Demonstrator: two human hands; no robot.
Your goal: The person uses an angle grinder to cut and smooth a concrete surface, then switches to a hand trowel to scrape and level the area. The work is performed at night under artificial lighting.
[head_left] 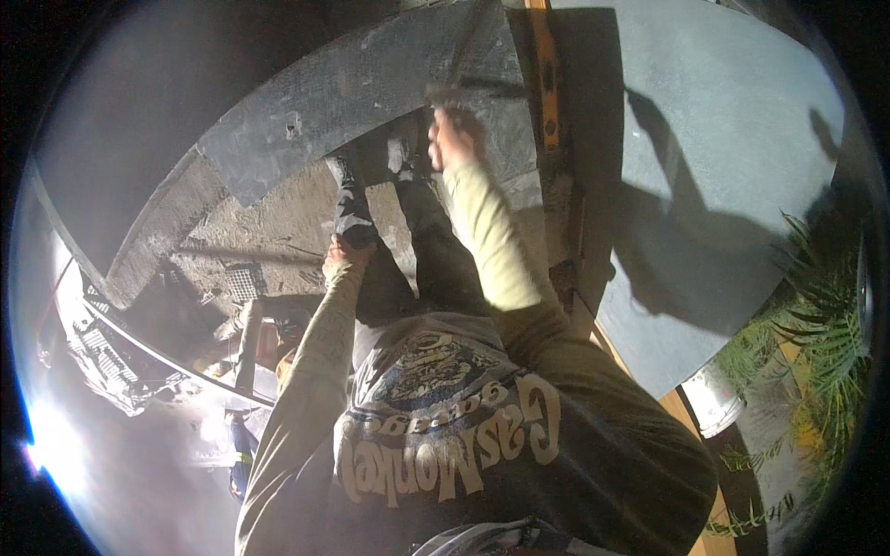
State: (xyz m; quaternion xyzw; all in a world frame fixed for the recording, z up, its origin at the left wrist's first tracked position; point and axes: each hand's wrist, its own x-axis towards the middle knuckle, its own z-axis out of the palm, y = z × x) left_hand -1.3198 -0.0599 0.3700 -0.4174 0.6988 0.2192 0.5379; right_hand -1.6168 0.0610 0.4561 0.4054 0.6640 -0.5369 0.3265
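Observation:
My right hand (453, 139) reaches forward over a dark grey surface, its fingers closed. A brownish, motion-smeared thing (445, 94) shows just beyond the fingers; I cannot make out its kind. Below that hand lies a curved grey slab (343, 93) with a smooth, slightly marked face. Resting on my bent left knee is my left hand (348, 254), its fingers spread over the dark trouser leg and no tool in it. Part of its fingers is hidden against the leg.
A yellow-orange spirit level (548, 83) runs along an edge right of the slab. Beyond it stands a large pale grey panel (732, 111) crossed by shadows. Green plants (825, 343) and a white bucket (713, 400) are at right. A black plastic grid (245, 281) lies on rough ground at left.

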